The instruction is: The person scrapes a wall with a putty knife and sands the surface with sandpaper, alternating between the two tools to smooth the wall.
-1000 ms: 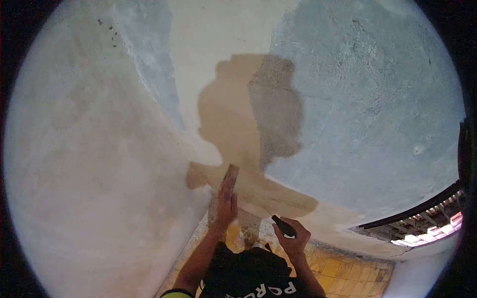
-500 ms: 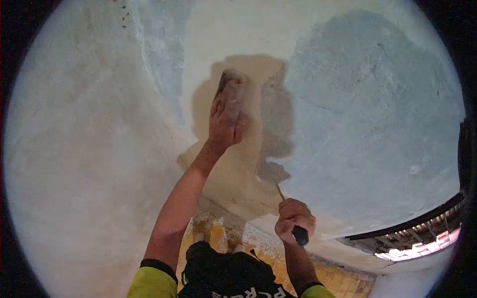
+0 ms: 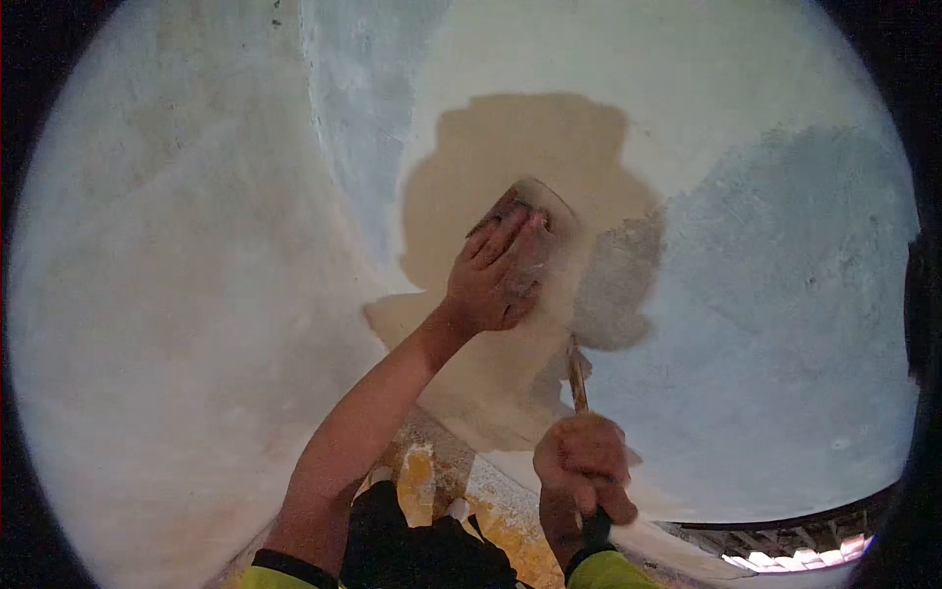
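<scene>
My left hand presses a flat greyish-brown sheet, which looks like sandpaper, against the pale wall. Its fingers lie along the sheet, and the palm side is hidden. Lower and to the right, my right hand is closed round the dark handle of a putty knife. The knife's narrow blade points up toward the wall, and its tip overlaps the edge of a blue-grey patch. Shadows of my head and arms fall around both hands.
Another wall surface meets this one along a corner at left. Below, the floor is yellow with white spatter, and my feet stand on it. At lower right a dark-edged opening lets in bright light.
The view has shifted and turned. My left hand with the sheet appears further right and lower, tilted more to the right. The putty knife now shows more of its blade, pointing more upright.
</scene>
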Available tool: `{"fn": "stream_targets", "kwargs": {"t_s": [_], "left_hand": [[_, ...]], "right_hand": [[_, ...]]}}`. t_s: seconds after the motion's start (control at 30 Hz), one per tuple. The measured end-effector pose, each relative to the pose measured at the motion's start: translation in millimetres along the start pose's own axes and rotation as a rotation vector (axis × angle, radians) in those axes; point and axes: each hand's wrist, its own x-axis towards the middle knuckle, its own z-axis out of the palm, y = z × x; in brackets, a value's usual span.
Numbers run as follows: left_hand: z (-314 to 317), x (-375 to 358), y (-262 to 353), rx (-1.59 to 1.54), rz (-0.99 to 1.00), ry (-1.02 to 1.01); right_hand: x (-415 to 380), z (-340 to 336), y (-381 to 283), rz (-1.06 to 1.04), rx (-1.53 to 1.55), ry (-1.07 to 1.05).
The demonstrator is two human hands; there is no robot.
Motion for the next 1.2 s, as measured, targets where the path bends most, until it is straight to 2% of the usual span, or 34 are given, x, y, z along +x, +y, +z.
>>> {"fn": "stream_targets", "kwargs": {"t_s": [0.07, 0.1, 0.17, 0.2, 0.27, 0.3, 0.37, 0.4, 0.47, 0.5, 0.57, 0.6, 0.67, 0.7, 0.83, 0.9, 0.93, 1.0, 1.03, 1.07, 1.13, 1.17, 1.2], "left_hand": [[-1.9, 1.8, 0.6, 0.006, 0.022, 0.012], [-2.6, 3.7, 0.8, 0.007, 0.050, 0.034], [-2.5, 1.9, 0.1, -0.018, 0.035, 0.033], [-2.8, 2.0, -0.5, -0.042, 0.021, 0.039], [-2.0, 0.3, 0.6, -0.010, 0.023, 0.028], [-1.0, -0.1, 1.1, 0.014, 0.030, 0.017], [-2.3, 0.7, 1.8, -0.002, 0.025, 0.020], [-2.7, 1.3, 0.0, -0.020, 0.014, 0.030], [-2.3, 2.5, -1.2, 0.003, 0.019, 0.041], [-1.0, 2.2, 0.7, 0.019, 0.025, 0.046], [0.7, -2.9, 3.0, 0.000, -0.001, 0.035], [2.1, -3.6, -0.9, -0.004, -0.026, 0.031], [-0.3, 2.2, 0.1, -0.030, -0.016, 0.048], [-1.3, 2.9, 1.0, -0.057, -0.015, 0.060], [-0.2, 4.2, 1.8, 0.000, 0.020, 0.048], [2.6, 2.1, -2.4, -0.004, 0.069, 0.075], [1.7, 3.0, -2.4, -0.004, 0.072, 0.082], [-1.6, 1.7, 0.3, -0.059, -0.012, 0.019], [-0.8, 1.6, 1.3, -0.062, -0.010, 0.021], [0.6, 3.0, 3.9, -0.059, -0.022, 0.032], [2.7, 4.5, 6.6, -0.063, -0.033, 0.044], [2.3, 4.3, 7.0, -0.040, -0.035, 0.024], [1.0, 4.4, 8.0, -0.017, -0.036, 0.004]], "right_hand": [[-3.5, 1.2, 6.3, -0.012, -0.022, -0.164], [-3.1, -1.8, -1.2, -0.011, -0.020, -0.158], [2.4, -15.8, -22.1, 0.137, -0.096, -0.354], [9.9, -24.1, -14.2, 0.133, -0.088, -0.355], [23.5, -38.1, 1.4, 0.305, 0.061, -0.699], [20.1, -34.1, -6.9, 0.305, 0.064, -0.694], [8.3, -18.3, -38.5, 0.572, -0.264, -0.360], [-19.2, -35.5, -37.8, 0.567, -0.261, -0.359], [-83.2, -83.5, -23.5, 0.333, -0.203, -0.106], [-51.2, -67.5, -17.1, 0.335, -0.210, -0.104], [10.2, -47.1, 3.0, 0.703, -0.244, -0.820], [-4.3, -43.1, 1.6, 0.697, -0.249, -0.817], [-49.6, -34.8, -5.6, 0.577, -0.378, -0.418], [-53.1, -38.7, -5.0, 0.492, -0.312, -0.537], [-86.2, -34.7, -39.0, 0.557, -0.213, -0.454], [-102.5, -37.8, -63.9, 0.960, -0.410, -0.508], [-107.6, -43.9, -72.7, 0.953, -0.413, -0.510], [-119.8, -58.0, -92.1, 0.693, -0.885, -0.903], [-128.5, -64.7, -103.7, 0.813, -0.868, -0.864], [-136.6, -73.5, -115.9, 0.814, -0.871, -0.860], [-155.4, -92.5, -134.8, 1.259, -0.617, -0.415], [-169.2, -103.7, -141.7, 1.355, -0.619, -0.278], [-169.8, -108.5, -149.8, 1.355, -0.628, -0.273]]}}
